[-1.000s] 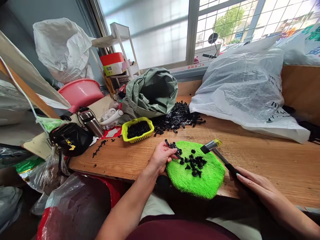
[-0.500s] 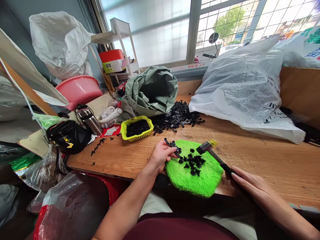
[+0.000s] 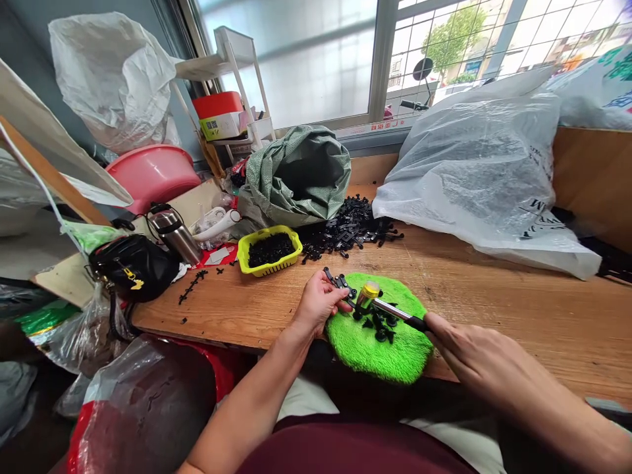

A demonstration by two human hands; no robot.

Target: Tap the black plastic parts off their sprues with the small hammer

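Note:
Several small black plastic pieces (image 3: pixel 338 282), seemingly joined in a strip, are pinched in my left hand (image 3: pixel 318 304) over the left edge of a fuzzy bright green pad (image 3: pixel 382 362). A mallet (image 3: pixel 395 311) with a yellow-tipped head and a metal shaft is gripped by its black handle in my right hand (image 3: pixel 469 349). Its head is low over the pad, close to my left fingertips; whether it touches a piece is hard to see. Loose black plastic parts (image 3: pixel 380 324) lie on the pad beneath the shaft.
Behind the pad is a heap of black pieces (image 3: pixel 353 227), beside a yellow basket (image 3: pixel 270 266) of black bits. An open green woven sack (image 3: pixel 296 178) and a large white plastic bag (image 3: pixel 469 171) stand at the back. A steel flask (image 3: pixel 175 234) and black bag (image 3: pixel 135 270) are left.
My right hand has swung the mallet left and down, so its head is now beside my left fingers. My left hand holds its pieces in nearly the same place.

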